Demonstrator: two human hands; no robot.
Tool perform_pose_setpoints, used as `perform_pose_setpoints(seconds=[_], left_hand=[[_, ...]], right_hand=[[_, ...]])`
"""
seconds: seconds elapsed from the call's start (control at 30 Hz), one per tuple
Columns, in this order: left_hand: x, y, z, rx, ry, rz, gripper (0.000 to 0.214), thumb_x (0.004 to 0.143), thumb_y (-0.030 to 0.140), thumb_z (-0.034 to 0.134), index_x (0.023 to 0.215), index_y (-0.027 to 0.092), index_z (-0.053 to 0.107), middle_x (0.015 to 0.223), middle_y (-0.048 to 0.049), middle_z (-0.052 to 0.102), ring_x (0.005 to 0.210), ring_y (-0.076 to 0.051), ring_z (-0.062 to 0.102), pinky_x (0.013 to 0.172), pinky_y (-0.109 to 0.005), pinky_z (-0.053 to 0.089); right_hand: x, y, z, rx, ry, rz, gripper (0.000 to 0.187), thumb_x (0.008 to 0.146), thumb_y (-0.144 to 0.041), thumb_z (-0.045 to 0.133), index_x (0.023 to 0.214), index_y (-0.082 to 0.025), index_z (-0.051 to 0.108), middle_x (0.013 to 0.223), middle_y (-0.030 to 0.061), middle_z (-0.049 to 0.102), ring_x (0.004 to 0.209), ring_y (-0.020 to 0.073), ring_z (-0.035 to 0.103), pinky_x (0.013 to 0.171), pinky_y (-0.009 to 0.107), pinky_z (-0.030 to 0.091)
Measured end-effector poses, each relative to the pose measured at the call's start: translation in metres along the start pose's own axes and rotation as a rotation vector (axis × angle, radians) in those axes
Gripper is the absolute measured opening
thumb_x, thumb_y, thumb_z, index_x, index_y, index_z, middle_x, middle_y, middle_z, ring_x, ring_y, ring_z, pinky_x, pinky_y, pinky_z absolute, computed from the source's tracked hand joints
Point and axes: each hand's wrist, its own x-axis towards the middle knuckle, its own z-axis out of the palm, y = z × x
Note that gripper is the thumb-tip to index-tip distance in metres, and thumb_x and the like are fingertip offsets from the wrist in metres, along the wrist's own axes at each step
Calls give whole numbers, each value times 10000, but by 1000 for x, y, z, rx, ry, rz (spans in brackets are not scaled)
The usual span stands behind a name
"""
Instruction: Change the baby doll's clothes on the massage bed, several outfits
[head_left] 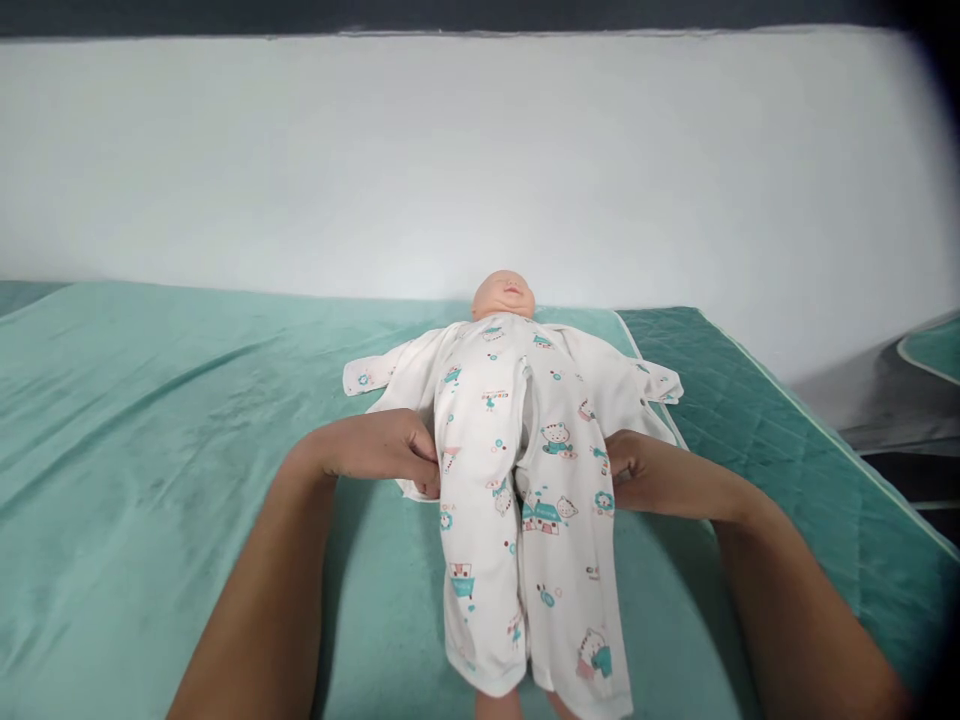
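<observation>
Trousers point(487, 480) are laid over the doll point(501, 292), gripped at the side edges by left hand point(401, 448) and right hand point(637, 472); fingertips are hidden. Likely light, soft, easily twisted; best held both sides. Green sheet point(187, 480) is spread under doll, quilted pad point(765, 430) right of it, pale wall point(480, 160) beyond.

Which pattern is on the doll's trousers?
The trousers are white with teal and pink cartoon prints; the head view shows this.

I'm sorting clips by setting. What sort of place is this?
Perhaps a childcare training room, though I can't be certain: a doll in printed clothes lies on a green sheet, with a white wall beyond.
</observation>
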Motion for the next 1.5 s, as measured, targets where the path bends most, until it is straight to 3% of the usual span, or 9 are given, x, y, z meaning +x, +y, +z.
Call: perform_pose_setpoints(seconds=[0.17,0.33,0.47,0.5,0.57,0.67,0.77,1.03,1.5], left_hand=[[-5,-6,-9,-164,68,117,258,824,404,665,730,192,778,721,-51,748,664,-164,659,607,-240,457],[16,-19,-10,-453,747,323,361,879,434,594,634,169,571,524,0,550,461,-91,441,495,-245,340],[33,-19,8,-473,1010,317,314,867,456,585,715,182,563,571,25,516,493,-95,442,501,-239,339],[36,-18,15,-417,1067,289,320,864,459,582,705,182,563,578,24,521,519,-100,455,522,-238,351],[36,-16,31,-260,1128,227,346,867,462,567,664,182,554,572,25,521,570,-111,467,568,-235,362],[26,-16,56,-133,1090,199,377,893,474,527,646,190,536,567,28,515,600,-121,469,599,-238,361],[4,-18,85,-146,1037,204,390,923,491,490,675,193,540,613,15,553,629,-134,510,626,-248,392],[-57,-21,181,328,853,273,54,892,226,523,906,222,575,993,-32,686,978,-217,593,895,-384,413],[-85,-7,212,117,924,383,68,898,154,503,925,215,517,894,-4,612,840,-160,589,783,-302,462]], right_hand=[[-7,0,-10,54,-11,23,277,831,-473,691,872,-220,795,884,4,761,910,232,690,853,341,554],[-10,20,-4,92,318,64,319,888,-483,625,899,-187,743,855,19,714,828,194,649,764,310,526],[-22,12,46,-69,931,19,225,949,-396,565,945,-203,681,892,28,683,812,171,604,763,309,492],[-26,4,65,-114,1006,-31,178,957,-358,559,974,-215,664,945,35,683,864,180,611,805,323,496],[-34,-15,104,-224,923,-153,135,951,-288,569,1063,-247,632,1076,47,672,1012,205,614,910,362,495],[-43,-43,153,-444,751,-214,263,927,-183,570,1171,-277,596,1211,60,645,1191,245,563,1017,432,464],[-42,-56,182,-642,777,-108,281,900,-103,533,1130,-252,594,1281,74,623,1292,283,502,1076,508,419],[-28,-57,201,-883,848,14,165,923,-143,533,1004,-234,644,1331,100,607,1367,328,449,1159,628,306],[-60,-90,202,-759,787,-122,135,962,-177,528,1010,-246,633,1309,56,594,1360,261,428,1188,577,249]])
